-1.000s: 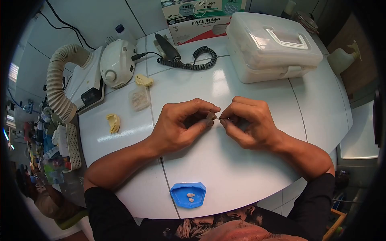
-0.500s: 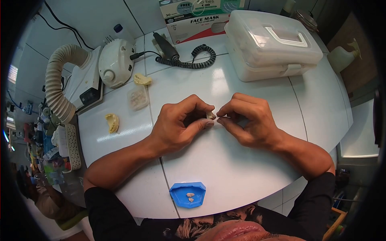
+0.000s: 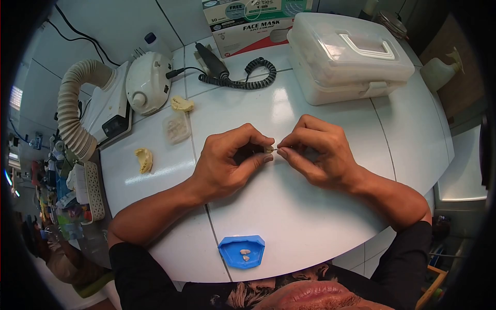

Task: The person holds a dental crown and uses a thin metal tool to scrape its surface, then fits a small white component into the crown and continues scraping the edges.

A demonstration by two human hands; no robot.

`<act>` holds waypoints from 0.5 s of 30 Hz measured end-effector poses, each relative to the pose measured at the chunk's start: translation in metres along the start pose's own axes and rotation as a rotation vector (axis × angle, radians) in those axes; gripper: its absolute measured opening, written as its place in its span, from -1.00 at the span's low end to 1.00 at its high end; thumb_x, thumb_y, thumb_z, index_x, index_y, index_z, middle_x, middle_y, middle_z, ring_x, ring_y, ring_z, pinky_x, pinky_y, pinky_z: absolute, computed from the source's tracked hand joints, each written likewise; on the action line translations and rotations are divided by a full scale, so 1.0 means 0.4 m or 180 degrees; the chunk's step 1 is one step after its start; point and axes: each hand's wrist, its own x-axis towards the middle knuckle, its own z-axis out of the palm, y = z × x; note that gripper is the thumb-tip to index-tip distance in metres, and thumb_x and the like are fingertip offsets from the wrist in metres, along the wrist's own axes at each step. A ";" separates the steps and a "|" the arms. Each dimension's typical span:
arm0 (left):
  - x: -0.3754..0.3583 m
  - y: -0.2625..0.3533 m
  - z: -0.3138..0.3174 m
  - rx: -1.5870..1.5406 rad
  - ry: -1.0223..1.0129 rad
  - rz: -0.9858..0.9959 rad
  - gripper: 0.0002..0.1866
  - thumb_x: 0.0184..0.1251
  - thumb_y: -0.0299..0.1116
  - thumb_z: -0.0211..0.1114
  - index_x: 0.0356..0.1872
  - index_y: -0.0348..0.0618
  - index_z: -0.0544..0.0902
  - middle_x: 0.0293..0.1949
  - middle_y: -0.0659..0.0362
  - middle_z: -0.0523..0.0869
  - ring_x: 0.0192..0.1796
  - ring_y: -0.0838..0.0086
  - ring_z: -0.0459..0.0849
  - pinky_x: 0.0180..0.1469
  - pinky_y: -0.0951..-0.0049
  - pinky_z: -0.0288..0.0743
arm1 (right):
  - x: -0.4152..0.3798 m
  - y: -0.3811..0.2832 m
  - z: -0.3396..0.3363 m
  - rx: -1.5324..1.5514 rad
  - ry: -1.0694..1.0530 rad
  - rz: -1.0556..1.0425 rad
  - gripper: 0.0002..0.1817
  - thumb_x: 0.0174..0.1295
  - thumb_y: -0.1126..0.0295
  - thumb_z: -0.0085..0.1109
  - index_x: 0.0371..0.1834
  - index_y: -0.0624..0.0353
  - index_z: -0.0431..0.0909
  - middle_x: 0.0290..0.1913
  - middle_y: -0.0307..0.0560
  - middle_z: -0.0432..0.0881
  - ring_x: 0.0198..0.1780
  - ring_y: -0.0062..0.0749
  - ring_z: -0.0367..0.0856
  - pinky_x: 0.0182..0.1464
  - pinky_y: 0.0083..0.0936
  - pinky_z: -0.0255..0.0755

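Note:
Over the middle of the white table, my left hand [image 3: 227, 155] pinches a small pale tooth-like piece [image 3: 268, 149] between thumb and forefinger. Most of that piece is hidden by the fingertips. Opposite it, my right hand [image 3: 318, 155] grips a thin dark pin-like tool [image 3: 276, 150] with closed fingertips, and the tool's point meets or nearly meets the piece. Close to the table's front edge, a blue tray [image 3: 253, 262] holds a few small tooth-like pieces [image 3: 245, 252].
Yellowish dental casts [image 3: 144, 160] and a small clear box [image 3: 176, 128] lie left of my hands. Behind stand a white control unit [image 3: 149, 82], a black handpiece [image 3: 212, 61] with coiled cord, a face mask box [image 3: 253, 36] and a white carrying case [image 3: 351, 62]. A ribbed hose [image 3: 70, 103] curves at left.
My right fingers have shifted slightly left and lifted a little, with less of the thin tool showing. The piece in my left fingertips appears turned and more covered.

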 end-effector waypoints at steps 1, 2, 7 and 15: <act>0.000 -0.001 0.000 0.0030 -0.0002 0.0026 -0.75 0.46 -0.63 0.55 0.08 -0.32 0.75 -0.07 0.07 0.91 0.03 0.47 0.91 0.16 0.44 0.79 | 0.001 -0.002 0.000 -0.0014 0.0016 0.0004 -0.89 0.26 0.60 0.51 -0.18 0.27 0.79 -0.26 -0.08 0.67 -0.30 -0.34 0.78 -0.31 -0.41 0.68; 0.000 -0.002 0.000 0.0061 -0.0004 0.0051 -0.75 0.45 -0.63 0.56 0.08 -0.32 0.74 -0.07 0.07 0.91 0.03 0.47 0.91 0.16 0.44 0.79 | 0.001 -0.004 -0.001 -0.0027 0.0023 -0.0013 -0.88 0.26 0.60 0.51 -0.17 0.27 0.79 -0.26 -0.08 0.67 -0.30 -0.34 0.78 -0.31 -0.41 0.68; -0.001 -0.003 0.000 0.0041 -0.0006 -0.0001 -0.75 0.45 -0.63 0.56 0.07 -0.32 0.74 -0.08 0.05 0.92 0.02 0.45 0.92 0.16 0.44 0.80 | 0.003 -0.007 -0.004 -0.0062 0.0044 -0.0046 -0.87 0.24 0.61 0.52 -0.20 0.27 0.75 -0.26 -0.08 0.67 -0.31 -0.33 0.78 -0.32 -0.42 0.68; 0.000 -0.002 -0.001 0.0021 -0.0004 -0.0013 -0.76 0.46 -0.63 0.55 0.07 -0.34 0.74 -0.08 0.03 0.93 0.01 0.44 0.93 0.14 0.44 0.81 | 0.000 0.004 -0.004 -0.0045 -0.0049 -0.0094 -0.90 0.25 0.62 0.49 -0.23 0.27 0.75 -0.27 -0.08 0.70 -0.35 -0.33 0.77 -0.33 -0.42 0.68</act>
